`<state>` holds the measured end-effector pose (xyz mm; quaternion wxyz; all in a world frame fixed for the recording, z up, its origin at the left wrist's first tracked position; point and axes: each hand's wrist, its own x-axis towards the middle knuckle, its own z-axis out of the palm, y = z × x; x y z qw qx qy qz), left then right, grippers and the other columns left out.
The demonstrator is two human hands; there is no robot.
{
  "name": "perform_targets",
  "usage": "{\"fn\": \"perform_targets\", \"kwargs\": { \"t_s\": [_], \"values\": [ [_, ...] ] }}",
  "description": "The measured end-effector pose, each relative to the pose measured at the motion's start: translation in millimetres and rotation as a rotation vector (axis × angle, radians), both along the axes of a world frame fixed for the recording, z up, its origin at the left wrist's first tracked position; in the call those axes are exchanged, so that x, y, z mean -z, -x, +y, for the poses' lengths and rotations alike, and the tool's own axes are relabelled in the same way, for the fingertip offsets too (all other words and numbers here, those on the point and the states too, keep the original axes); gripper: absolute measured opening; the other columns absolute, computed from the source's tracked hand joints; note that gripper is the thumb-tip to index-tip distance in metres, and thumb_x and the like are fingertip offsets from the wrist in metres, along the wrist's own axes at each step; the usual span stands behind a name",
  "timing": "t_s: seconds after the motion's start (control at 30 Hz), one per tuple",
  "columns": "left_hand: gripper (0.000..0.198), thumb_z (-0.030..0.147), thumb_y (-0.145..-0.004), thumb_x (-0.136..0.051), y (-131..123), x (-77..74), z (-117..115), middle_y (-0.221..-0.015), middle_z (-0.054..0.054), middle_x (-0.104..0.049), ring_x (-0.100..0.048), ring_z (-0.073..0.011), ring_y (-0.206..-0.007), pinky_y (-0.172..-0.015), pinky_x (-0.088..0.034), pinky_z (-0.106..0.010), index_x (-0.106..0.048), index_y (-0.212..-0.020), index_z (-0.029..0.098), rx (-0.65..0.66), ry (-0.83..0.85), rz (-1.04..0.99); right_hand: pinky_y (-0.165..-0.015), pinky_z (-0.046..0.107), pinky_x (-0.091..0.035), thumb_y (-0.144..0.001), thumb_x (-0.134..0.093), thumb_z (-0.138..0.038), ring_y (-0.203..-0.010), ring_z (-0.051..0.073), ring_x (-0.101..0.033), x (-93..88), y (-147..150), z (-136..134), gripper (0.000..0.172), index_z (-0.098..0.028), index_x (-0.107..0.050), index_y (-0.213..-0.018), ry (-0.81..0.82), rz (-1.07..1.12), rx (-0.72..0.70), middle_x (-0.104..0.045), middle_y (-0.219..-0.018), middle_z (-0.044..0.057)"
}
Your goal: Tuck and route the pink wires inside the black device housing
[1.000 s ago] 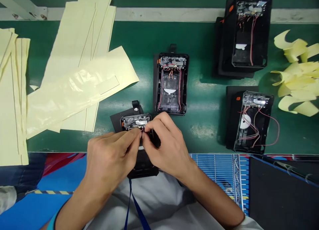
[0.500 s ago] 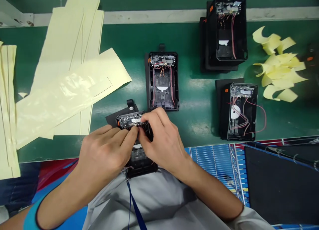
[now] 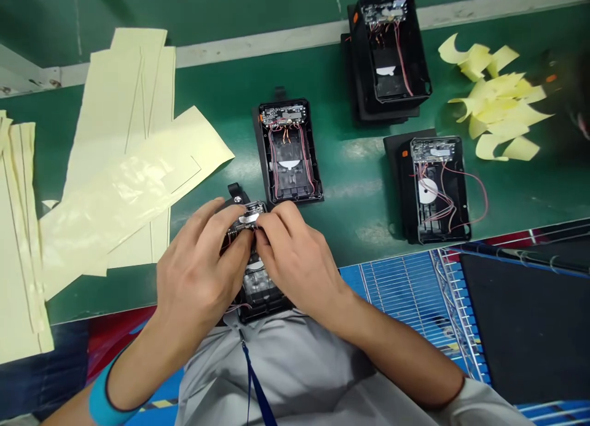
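Note:
A black plastic housing (image 3: pixel 265 300) with a circuit board (image 3: pixel 251 216) across its top end lies at the bench's front edge, against my body. My left hand (image 3: pixel 198 260) curls over its left side, thumb and fingers drawn together at the board's lower edge. From the right, my right hand (image 3: pixel 299 254) meets it there, with thumb and index finger pinched close to the left thumb. Whatever is between the fingertips is hidden. A thin pink wire (image 3: pixel 242 306) shows at the housing's lower left. A black strap with a snap (image 3: pixel 236 193) sticks out behind the board.
Another open housing (image 3: pixel 290 149) with wires lies just beyond my hands. To the right are a wired housing (image 3: pixel 436 189) and stacked housings (image 3: pixel 391 51). Yellow paper sheets (image 3: pixel 120 125) cover the left, curled yellow scraps (image 3: pixel 502 103) the far right. Wire shelving (image 3: pixel 396 291) stands below the bench.
The view has turned and shifted slightly. My left fingers have lifted and curled over the board's left part, with the thumb now at its lower edge. My right hand stays at the board.

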<state>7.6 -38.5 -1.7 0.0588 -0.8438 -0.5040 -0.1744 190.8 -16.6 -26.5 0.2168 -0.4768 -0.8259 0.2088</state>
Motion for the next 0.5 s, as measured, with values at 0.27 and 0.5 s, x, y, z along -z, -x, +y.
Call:
{"fn": "perform_targets", "kwargs": {
  "t_s": [0.27,0.5],
  "values": [
    [0.027,0.005,-0.088,-0.082,3.6,7.1,2.5,-0.123,-0.010,-0.076,-0.074,-0.0360,-0.123,-0.087,-0.054,-0.042,-0.069,-0.112,0.010,0.065,-0.038,-0.050,-0.066,0.033,-0.047,-0.106,-0.053,-0.006,-0.083,0.016,-0.059,1.9,0.1,-1.4,0.017,-0.016,-0.063,-0.116,-0.010,-0.029,0.002,-0.058,-0.109,0.006],
    [0.022,0.007,-0.090,-0.080,3.1,9.9,3.2,-0.117,-0.009,-0.077,-0.075,-0.0356,-0.123,-0.085,-0.051,-0.041,-0.068,-0.108,0.012,0.061,-0.042,-0.057,-0.064,0.033,-0.045,-0.108,-0.051,-0.009,-0.080,0.015,-0.056,-2.1,1.6,1.2,0.015,-0.017,-0.062,-0.114,-0.008,-0.075,0.000,-0.056,-0.109,0.006]
  ]
}}
